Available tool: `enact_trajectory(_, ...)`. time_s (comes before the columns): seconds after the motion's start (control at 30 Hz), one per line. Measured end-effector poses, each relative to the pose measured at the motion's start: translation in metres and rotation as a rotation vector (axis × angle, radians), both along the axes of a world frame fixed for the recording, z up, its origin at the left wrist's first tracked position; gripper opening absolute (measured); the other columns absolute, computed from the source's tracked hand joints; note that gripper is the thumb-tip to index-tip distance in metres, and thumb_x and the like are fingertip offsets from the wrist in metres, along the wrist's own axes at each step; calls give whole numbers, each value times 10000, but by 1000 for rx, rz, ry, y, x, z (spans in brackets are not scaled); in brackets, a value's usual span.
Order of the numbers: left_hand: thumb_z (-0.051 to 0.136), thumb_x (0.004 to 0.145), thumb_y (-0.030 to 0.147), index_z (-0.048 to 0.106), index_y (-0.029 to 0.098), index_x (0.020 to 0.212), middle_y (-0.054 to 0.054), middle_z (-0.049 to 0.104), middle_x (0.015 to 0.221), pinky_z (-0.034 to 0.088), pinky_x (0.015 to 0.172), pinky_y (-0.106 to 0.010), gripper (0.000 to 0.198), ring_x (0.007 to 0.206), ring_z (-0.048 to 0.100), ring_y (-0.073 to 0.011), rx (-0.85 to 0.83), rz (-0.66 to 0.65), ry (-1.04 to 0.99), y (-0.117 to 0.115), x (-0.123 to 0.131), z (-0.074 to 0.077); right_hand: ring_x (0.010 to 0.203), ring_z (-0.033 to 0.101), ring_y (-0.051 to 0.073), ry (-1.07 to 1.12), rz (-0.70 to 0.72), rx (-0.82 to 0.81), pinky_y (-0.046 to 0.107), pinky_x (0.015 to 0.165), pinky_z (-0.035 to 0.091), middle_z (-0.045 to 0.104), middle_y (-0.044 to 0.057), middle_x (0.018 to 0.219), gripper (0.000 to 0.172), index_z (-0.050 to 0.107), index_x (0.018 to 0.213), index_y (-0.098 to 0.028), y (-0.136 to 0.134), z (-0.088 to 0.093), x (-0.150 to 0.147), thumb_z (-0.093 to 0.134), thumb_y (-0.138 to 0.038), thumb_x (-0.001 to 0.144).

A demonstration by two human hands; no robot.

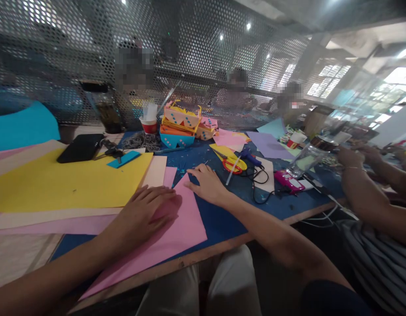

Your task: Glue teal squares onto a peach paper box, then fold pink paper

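Observation:
A pink paper sheet (176,232) lies on the blue table top (222,219), folded into a triangle pointing away from me. My left hand (143,210) presses flat on its left part, fingers spread. My right hand (208,182) rests with its fingertips on the sheet's far tip and right edge. Neither hand holds anything.
A yellow sheet (64,180) tops a stack of papers at left, with a black phone (80,148) and a blue strip (124,159) on it. Orange-handled scissors (232,164), a glue gun (249,156) with cable, and paper crafts (179,125) lie beyond. A co-worker's arm (364,193) reaches in at right.

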State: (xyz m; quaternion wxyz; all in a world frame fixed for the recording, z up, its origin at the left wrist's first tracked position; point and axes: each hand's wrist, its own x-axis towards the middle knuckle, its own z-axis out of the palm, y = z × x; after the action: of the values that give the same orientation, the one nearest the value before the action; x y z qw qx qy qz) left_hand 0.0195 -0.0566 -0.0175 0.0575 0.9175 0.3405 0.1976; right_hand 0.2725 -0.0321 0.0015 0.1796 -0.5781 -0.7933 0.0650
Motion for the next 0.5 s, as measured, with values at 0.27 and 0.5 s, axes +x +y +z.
enact_trajectory(0.27, 575, 980, 547, 542, 322, 1430, -53, 631, 1455, 276, 1220, -575, 504, 1356, 557, -305, -21, 4, 12, 0, -1, 0, 1200, 515, 276, -49, 29, 32, 430, 992, 441, 559, 109, 1274, 426, 670, 1330, -252, 1, 0, 0, 578, -518, 1010)
enact_trajectory(0.5, 578, 973, 551, 553, 321, 1421, -56, 643, 1436, 307, 1206, -571, 504, 1342, 565, -307, -1, -15, -9, 3, -2, -3, 1158, 517, 273, -95, 67, 56, 434, 966, 444, 554, 103, 1268, 431, 634, 1391, -292, 2, 1, 2, 555, -504, 1024)
